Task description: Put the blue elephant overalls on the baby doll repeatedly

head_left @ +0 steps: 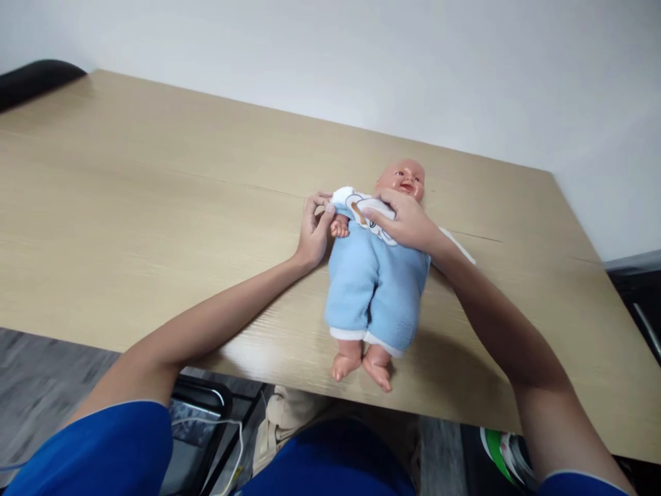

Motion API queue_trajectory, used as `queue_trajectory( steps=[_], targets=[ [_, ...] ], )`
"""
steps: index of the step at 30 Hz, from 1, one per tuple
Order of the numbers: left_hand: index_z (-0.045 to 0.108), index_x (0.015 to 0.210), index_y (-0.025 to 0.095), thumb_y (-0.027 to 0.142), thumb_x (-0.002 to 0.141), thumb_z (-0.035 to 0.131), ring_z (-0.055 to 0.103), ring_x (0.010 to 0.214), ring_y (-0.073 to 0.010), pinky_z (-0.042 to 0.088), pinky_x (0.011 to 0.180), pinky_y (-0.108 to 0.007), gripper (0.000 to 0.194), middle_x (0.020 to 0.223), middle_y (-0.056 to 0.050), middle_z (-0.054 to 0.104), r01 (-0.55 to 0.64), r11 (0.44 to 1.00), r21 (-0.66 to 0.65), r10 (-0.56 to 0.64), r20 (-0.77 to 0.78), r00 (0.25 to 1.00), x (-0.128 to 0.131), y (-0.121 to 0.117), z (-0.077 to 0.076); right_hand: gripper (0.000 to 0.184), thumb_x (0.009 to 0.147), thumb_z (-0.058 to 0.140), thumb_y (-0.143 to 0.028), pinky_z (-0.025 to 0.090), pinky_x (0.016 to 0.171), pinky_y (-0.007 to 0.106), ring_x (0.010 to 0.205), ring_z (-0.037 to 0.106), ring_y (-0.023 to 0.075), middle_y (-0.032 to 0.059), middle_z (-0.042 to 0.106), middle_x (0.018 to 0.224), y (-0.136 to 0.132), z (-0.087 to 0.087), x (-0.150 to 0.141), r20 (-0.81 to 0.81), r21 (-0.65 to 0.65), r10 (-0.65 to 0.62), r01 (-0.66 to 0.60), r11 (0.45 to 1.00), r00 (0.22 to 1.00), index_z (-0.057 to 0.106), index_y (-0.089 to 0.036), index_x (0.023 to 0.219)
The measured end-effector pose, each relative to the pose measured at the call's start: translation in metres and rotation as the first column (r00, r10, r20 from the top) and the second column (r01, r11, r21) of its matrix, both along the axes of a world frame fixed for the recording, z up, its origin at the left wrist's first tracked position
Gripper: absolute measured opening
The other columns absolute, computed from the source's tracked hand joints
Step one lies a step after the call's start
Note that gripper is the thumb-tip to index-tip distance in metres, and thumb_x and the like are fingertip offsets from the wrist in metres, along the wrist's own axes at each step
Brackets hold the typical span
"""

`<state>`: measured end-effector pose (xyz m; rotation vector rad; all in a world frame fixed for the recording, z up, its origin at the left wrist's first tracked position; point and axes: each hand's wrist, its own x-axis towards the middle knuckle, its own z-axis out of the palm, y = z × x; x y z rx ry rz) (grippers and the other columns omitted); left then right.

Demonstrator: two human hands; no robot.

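A baby doll (pixel 407 180) lies on its back on the table, its head away from me and its bare feet toward the near edge. It wears a light blue fleece outfit (pixel 379 289) with white trim and a white printed chest. At the doll's arm on the left, my left hand (pixel 313 231) pinches the sleeve (pixel 341 198), just above the small doll hand (pixel 339 226). My right hand (pixel 405 219) lies across the chest below the chin, thumb and fingers closed on the outfit's cloth. A white strip of cloth (pixel 458 246) sticks out past my right wrist; the doll's other arm is hidden.
The wooden table (pixel 155 186) reaches back to a white wall (pixel 335 62). Black chair parts show at the far left (pixel 41 79) and right edge (pixel 640 289). Below the near edge are a black chair (pixel 201 413) with a white cable and a green-and-white object (pixel 498 451).
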<state>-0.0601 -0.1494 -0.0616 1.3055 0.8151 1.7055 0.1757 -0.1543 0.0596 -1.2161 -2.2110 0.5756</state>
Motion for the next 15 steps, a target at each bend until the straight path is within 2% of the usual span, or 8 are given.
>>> queue_trajectory(
  steps=[3,5,8,11,13,15],
  targets=[
    [0.065,0.107,0.029,0.079,0.102,0.085,0.07,0.133,-0.023,0.058,0.121,-0.035,0.054,0.127,-0.006,0.074,0.05,0.997,-0.066,-0.05,0.004,0.999,-0.001,0.0,0.003,0.049,0.108,0.067,-0.075,0.053,0.095,0.045,0.097,0.065,0.0299,0.0092,0.077,0.102,0.006,-0.016,0.001,-0.071,0.053,-0.086,0.09,0.995,0.994,0.068,-0.026,0.102],
    [0.065,0.106,0.029,0.07,0.105,0.087,0.071,0.128,-0.0206,0.057,0.119,-0.031,0.047,0.122,-0.004,0.074,0.056,0.99,-0.126,-0.057,0.001,0.998,-0.002,0.001,0.005,0.05,0.109,0.067,-0.076,0.054,0.098,0.045,0.098,0.066,0.0298,0.0086,0.077,0.104,0.008,-0.024,0.001,-0.117,0.041,-0.112,0.117,0.992,0.987,0.067,-0.027,0.104],
    [0.065,0.104,0.028,0.05,0.112,0.082,0.069,0.101,-0.0153,0.059,0.096,-0.024,0.029,0.104,0.0,0.07,0.074,0.96,-0.271,-0.061,0.055,0.997,-0.002,0.005,0.008,0.05,0.11,0.067,-0.076,0.055,0.1,0.044,0.1,0.067,0.0285,0.007,0.077,0.104,0.008,-0.032,0.0,-0.164,-0.003,-0.124,0.125,0.992,0.979,0.066,-0.026,0.104],
    [0.064,0.104,0.028,0.035,0.119,0.073,0.061,0.078,-0.0133,0.054,0.076,-0.022,0.019,0.086,0.004,0.063,0.157,0.893,-0.421,-0.09,0.175,0.981,0.001,0.011,0.012,0.052,0.109,0.068,-0.079,0.055,0.098,0.043,0.099,0.067,0.0277,0.0056,0.076,0.101,0.009,-0.037,-0.002,-0.192,-0.031,-0.111,0.107,0.994,0.975,0.065,-0.027,0.103],
    [0.064,0.103,0.027,0.029,0.119,0.07,0.064,0.08,-0.013,0.055,0.078,-0.023,0.018,0.088,0.004,0.067,0.209,0.868,-0.451,-0.108,0.24,0.965,0.004,0.014,0.016,0.056,0.108,0.069,-0.083,0.055,0.096,0.043,0.097,0.066,0.027,0.0043,0.074,0.098,0.011,-0.039,-0.001,-0.228,-0.055,-0.088,0.077,0.996,0.97,0.064,-0.028,0.101],
    [0.064,0.1,0.026,0.027,0.118,0.073,0.068,0.087,-0.0129,0.057,0.084,-0.022,0.02,0.093,0.003,0.071,0.218,0.874,-0.435,-0.109,0.262,0.959,0.006,0.015,0.02,0.062,0.104,0.071,-0.089,0.055,0.093,0.043,0.094,0.064,0.026,0.0031,0.071,0.096,0.014,-0.041,0.0,-0.284,-0.093,-0.066,0.041,0.995,0.957,0.063,-0.028,0.1]
  ],
)
